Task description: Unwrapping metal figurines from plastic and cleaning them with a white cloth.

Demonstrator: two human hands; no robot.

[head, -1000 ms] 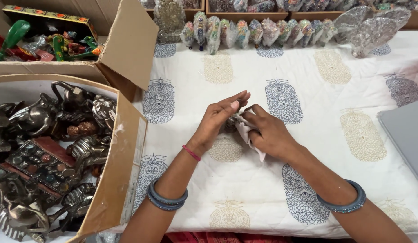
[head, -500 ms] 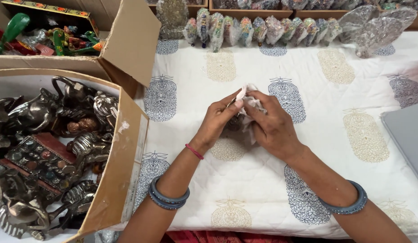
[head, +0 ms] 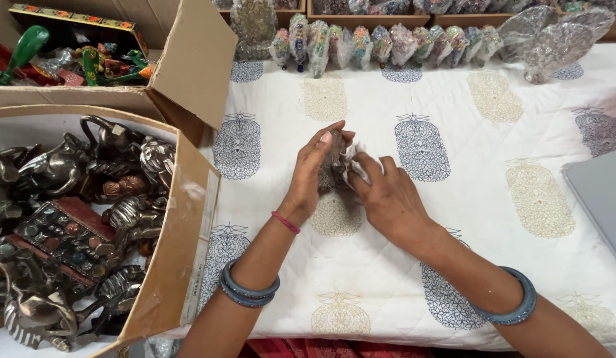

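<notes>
**Small figurine held and wiped over a printed cloth**

Quilted white cloth [head: 453, 219] printed with grey and gold motifs is spread over the work surface, seemingly to give a soft bed for fragile pieces. At the left, 2 open cardboard boxes are set within arm's reach: the nearer box [head: 182, 265] is packed with dark metal figurines [head: 62, 219], and the farther box [head: 188, 59] is filled with painted wooden pieces [head: 89, 63]. Along the far edge, a row of wrapped figurines [head: 381, 43] is stood upright, side by side, with 2 larger wrapped shapes [head: 553, 36] at its right end. A grey flat object [head: 603, 199] is cut off by the right edge.

Above the middle of the cloth, a small dark figurine [head: 332, 169] is kept upright by the left hand [head: 314, 176], whose fingers are curled loosely round its left side, so that the other side is left exposed. A scrap of white cloth or paper [head: 356, 166] is pinched in the right hand [head: 384, 195] and pressed against the figurine; the fingers are mostly closed over it.
</notes>
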